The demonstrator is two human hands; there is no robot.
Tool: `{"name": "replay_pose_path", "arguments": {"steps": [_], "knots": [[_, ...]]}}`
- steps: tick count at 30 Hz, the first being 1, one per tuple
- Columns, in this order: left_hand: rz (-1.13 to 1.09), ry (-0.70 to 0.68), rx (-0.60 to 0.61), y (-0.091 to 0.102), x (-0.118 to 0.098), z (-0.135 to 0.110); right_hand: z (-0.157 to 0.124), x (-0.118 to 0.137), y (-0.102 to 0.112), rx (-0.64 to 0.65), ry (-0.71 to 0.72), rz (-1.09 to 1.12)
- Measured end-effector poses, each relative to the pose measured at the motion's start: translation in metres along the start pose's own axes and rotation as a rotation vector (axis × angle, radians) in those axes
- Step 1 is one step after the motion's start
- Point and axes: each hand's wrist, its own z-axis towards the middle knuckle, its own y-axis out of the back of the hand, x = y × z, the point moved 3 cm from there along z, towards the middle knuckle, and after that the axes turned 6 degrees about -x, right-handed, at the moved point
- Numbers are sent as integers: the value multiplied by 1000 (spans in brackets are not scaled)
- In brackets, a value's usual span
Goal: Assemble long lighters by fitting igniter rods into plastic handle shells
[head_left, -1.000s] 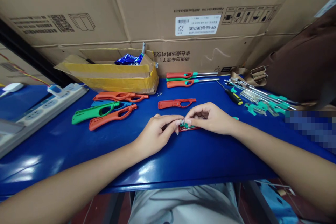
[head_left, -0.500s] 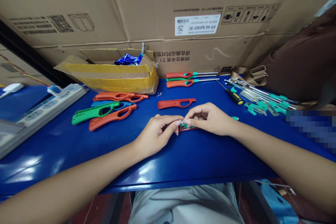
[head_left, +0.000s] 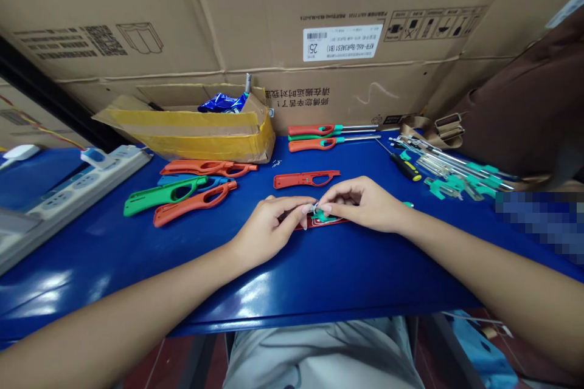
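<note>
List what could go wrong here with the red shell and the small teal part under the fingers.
1. Both the left hand and right hand pinch a small teal part over the red shell half with fingertips alone; it could slip or spring away.
2. The fingers hide most of the part, so it may seat crookedly unnoticed.
3. The shell lies loose on the glossy blue table and might slide.

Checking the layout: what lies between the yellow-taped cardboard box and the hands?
In the head view, one loose red handle shell on bare blue table.

Bare forearms with no sleeves, left hand (head_left: 264,232), right hand (head_left: 365,203), pale grey garment over the lap
</note>
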Motion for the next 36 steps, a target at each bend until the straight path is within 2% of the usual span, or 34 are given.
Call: {"name": "replay_pose_path", "arguments": {"steps": [11,18,22,26,31,36], "knots": [[-45,-21,10,-1,1,0,-1,0,-2,-2,-12,6],[11,-20,41,0,3,-1,-2,0,-5,-8,-1,-23],[60,-67,95,4,4,1,-2,1,-4,-28,57,-110],[75,-130,48,8,2,3,-4,4,-1,-98,203,-228],[69,-113,-5,8,2,4,-7,9,-2,-146,348,-353],[77,-103,-1,6,4,3,-7,8,-6,-142,359,-338]]}}
